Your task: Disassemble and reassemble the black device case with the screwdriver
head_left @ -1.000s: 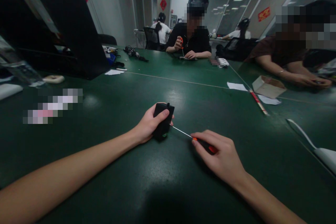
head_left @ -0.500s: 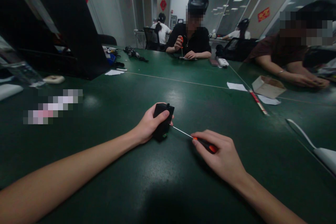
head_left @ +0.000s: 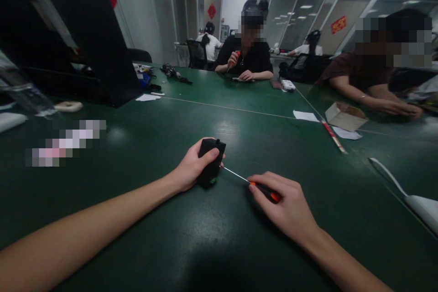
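Observation:
Near the middle of the green table [head_left: 164,246], my left hand [head_left: 193,164] is closed around a small black box-shaped device [head_left: 209,171], thumb across its front. A short stub rises from the device's top, and a bit of green shows at its lower end. My right hand [head_left: 287,198] grips a screwdriver [head_left: 265,190] by its black and orange handle. Its thin metal shaft points left and reaches the device's right side; whether the tip sits in a screw is too small to tell.
A dark upright panel [head_left: 96,45] stands at the left. An open cardboard box [head_left: 344,117] and white papers [head_left: 305,116] lie at the right, beside a red and white stick [head_left: 333,137]. Across the table, a person [head_left: 244,57] holds an orange-handled screwdriver; another person [head_left: 362,75] sits at the right.
The whole view has shifted slightly. Both hands keep their grips on the device and the screwdriver. The person across has tilted their own screwdriver.

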`<state>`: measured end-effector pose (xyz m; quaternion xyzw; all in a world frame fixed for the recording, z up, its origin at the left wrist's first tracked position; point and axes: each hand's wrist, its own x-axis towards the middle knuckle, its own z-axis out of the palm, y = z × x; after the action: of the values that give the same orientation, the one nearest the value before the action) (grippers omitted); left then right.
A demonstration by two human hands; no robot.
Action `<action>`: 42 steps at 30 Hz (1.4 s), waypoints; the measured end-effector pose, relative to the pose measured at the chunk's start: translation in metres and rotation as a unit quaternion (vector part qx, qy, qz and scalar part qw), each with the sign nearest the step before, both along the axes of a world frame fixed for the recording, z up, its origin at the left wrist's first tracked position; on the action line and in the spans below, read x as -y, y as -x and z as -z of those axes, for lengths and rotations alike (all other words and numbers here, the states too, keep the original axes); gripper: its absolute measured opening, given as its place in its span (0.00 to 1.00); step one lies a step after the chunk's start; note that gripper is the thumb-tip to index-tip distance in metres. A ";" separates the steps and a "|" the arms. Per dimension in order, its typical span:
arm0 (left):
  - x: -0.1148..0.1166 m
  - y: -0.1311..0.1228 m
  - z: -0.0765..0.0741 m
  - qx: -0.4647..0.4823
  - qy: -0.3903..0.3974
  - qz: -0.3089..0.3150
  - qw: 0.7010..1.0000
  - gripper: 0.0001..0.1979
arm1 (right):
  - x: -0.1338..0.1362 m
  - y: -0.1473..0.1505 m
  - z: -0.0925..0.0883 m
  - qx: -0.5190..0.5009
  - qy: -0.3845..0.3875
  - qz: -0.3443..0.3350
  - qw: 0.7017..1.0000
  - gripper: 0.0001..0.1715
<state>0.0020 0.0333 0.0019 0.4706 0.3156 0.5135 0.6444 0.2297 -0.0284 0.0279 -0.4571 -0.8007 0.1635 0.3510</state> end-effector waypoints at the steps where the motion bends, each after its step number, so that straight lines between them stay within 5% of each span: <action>1: 0.000 0.000 0.000 0.001 0.001 0.001 1.000 0.27 | 0.000 0.000 0.000 0.000 0.002 0.000 1.000 0.09; 15: 0.000 0.000 0.003 -0.023 -0.030 0.000 0.999 0.24 | 0.002 0.000 0.000 -0.009 0.040 -0.001 0.999 0.09; 20: 0.001 -0.001 0.005 -0.055 -0.061 -0.018 0.996 0.23 | -0.002 0.004 -0.004 -0.047 0.178 0.022 0.983 0.11; 24: 0.001 0.000 0.006 -0.063 -0.074 -0.006 0.995 0.23 | -0.004 0.005 -0.004 -0.082 0.295 0.007 0.952 0.21; 27: 0.000 0.000 0.006 -0.072 -0.079 -0.001 0.994 0.22 | -0.002 0.004 -0.002 -0.056 0.238 0.012 0.969 0.18; 33: 0.000 0.000 0.006 -0.061 -0.075 0.002 0.995 0.22 | 0.005 -0.001 0.007 0.089 -0.012 -0.026 0.996 0.15; 42: 0.001 -0.001 0.006 -0.035 -0.042 0.009 0.998 0.24 | 0.000 -0.004 0.005 0.105 -0.051 -0.005 0.993 0.13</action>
<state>0.0034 0.0325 -0.0043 0.5180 0.3116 0.5038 0.6171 0.2333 -0.0289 0.0225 -0.4495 -0.8425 0.0755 0.2872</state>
